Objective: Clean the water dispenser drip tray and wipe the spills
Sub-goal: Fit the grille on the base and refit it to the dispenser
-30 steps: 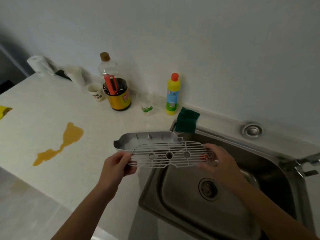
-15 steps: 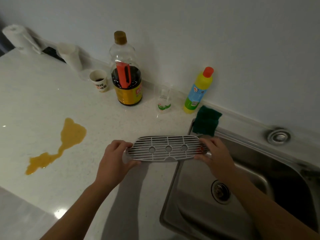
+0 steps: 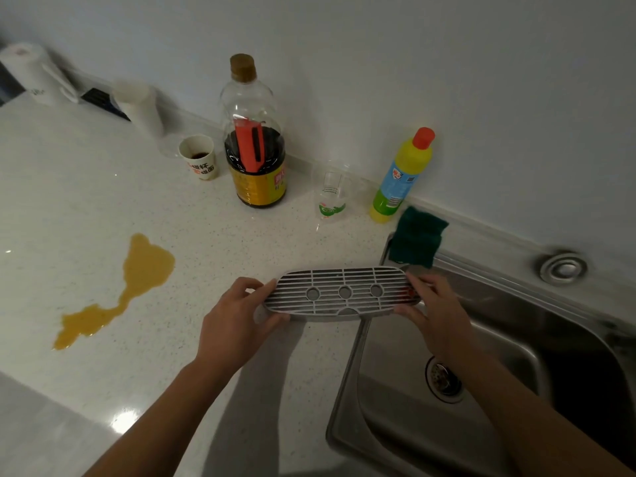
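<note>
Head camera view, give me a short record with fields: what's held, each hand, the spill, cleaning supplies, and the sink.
held: grey slotted plastic drip tray grate, level, above the counter beside the sink
left hand: left hand, grip on the grate's left end
right hand: right hand, grip on the grate's right end
spill: orange-yellow liquid puddle on the white speckled counter, unwiped
supplies: dark green scrub sponge at the sink's back corner; yellow detergent bottle with red cap
sink: stainless steel sink, no dishes visible

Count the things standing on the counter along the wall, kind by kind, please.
Bottles: 2, dark sauce bottle, yellow detergent bottle
Cups: 2, paper cup, clear measuring cup
Paper rolls: 2, far roll, nearer roll
Sponges: 1, green sponge
Total: 7
</note>
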### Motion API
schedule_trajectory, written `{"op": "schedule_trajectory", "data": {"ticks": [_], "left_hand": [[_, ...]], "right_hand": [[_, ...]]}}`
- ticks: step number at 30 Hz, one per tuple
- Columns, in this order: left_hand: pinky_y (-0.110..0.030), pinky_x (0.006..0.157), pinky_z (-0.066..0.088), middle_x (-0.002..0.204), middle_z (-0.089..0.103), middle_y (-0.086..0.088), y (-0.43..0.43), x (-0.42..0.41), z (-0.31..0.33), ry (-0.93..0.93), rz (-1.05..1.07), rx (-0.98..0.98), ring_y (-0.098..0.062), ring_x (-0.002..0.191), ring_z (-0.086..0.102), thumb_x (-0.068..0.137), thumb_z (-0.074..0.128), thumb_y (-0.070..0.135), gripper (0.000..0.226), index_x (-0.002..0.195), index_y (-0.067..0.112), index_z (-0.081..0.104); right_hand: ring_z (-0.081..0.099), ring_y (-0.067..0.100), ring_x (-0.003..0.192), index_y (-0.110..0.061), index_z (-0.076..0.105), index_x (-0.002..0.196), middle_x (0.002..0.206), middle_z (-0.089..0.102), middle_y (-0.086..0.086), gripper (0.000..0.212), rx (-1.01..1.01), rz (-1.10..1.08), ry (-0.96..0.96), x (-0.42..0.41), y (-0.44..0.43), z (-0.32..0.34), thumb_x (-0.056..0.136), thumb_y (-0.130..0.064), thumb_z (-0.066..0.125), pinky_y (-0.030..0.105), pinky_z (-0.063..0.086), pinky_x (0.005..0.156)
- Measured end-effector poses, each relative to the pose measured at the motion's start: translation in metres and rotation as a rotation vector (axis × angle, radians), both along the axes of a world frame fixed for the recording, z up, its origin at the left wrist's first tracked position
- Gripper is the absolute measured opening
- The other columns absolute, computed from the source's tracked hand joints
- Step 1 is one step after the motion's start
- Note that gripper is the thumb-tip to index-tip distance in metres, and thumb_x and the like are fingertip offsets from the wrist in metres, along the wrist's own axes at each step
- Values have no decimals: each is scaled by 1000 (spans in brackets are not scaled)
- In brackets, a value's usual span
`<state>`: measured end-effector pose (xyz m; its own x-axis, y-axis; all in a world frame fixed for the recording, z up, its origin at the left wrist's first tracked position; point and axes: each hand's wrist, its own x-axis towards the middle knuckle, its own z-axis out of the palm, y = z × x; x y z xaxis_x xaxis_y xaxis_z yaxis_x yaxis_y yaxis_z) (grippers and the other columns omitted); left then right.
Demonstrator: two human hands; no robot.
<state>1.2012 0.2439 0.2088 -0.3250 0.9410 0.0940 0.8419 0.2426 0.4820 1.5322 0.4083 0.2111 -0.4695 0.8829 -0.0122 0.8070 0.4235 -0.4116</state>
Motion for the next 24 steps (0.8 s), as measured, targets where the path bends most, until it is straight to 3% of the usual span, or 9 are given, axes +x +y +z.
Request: {"op": "schedule_trajectory", "data": {"ticks": [13,17,21,24], "left_hand": [[-37,65,63,126,65,1,6,4,7,130,12,-121,-18,91,71,84,72,62,62,137,31,68],[-28,74,56,125,64,3,7,6,8,-72,74,-108,-10,88,65,83,77,55,62,138,28,66],[-32,80,56,118,64,6,8,6,8,-389,317,-105,-9,89,67,91,68,57,59,140,26,62],[-49,85,63,116,75,-2,11,11,1,-541,410,-157,-20,93,72,95,63,58,55,133,20,69]], "right_hand": [[51,12,109,-3,55,144,139,51,12,67,12,99,19,-3,6,13,89,-34,77,28,47,97],[55,19,120,-9,50,149,144,50,8,68,-28,92,-48,-1,8,14,94,-44,68,32,48,100],[56,12,104,-20,57,137,130,55,4,45,-207,-178,152,-6,11,14,99,-43,61,31,47,88],[63,15,98,-23,58,129,122,62,2,37,-634,-490,388,-12,19,11,98,-43,63,38,57,78]]}}
